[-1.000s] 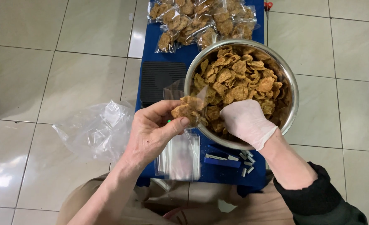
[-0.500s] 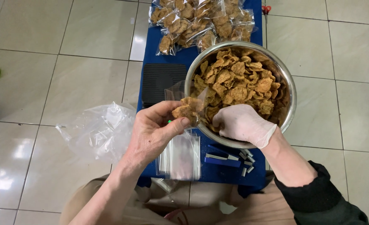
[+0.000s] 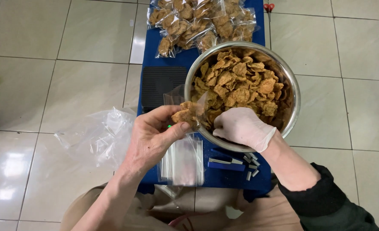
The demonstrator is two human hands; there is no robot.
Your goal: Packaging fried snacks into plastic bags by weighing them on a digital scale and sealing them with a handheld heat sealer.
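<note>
A small clear bag, part-filled with brown fried crisps, is sitting pinched between the thumb and fingers of the bare left hand, right at the near rim of the steel bowl. The gloved right hand is reaching into that bowl just beside the bag's mouth, fingers curled down among the loose crisps — whether it is gripping any cannot be told. The bowl is heaped with them. Under the left hand a stack of empty clear bags is lying on the blue table. At the far end, filled bags are piling up — and a crumpled plastic sheet is lying on the floor.
</note>
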